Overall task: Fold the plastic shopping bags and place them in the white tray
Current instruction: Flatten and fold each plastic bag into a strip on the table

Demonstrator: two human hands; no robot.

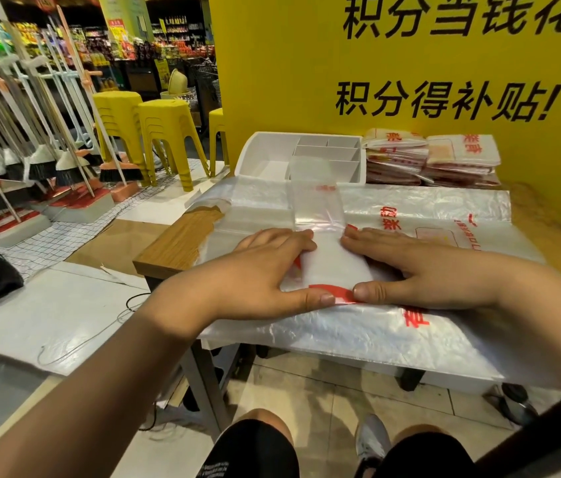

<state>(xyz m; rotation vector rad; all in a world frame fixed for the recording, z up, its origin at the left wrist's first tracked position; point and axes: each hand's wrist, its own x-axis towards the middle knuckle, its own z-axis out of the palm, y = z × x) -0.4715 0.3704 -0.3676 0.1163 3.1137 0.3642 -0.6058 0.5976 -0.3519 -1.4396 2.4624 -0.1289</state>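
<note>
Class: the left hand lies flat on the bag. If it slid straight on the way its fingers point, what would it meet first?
The left hand would most likely meet the right hand first, facing it across the narrow folded bag that both press.

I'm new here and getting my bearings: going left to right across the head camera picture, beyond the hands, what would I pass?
Brooms → yellow stools → white tray → stacks of folded bags.
</note>
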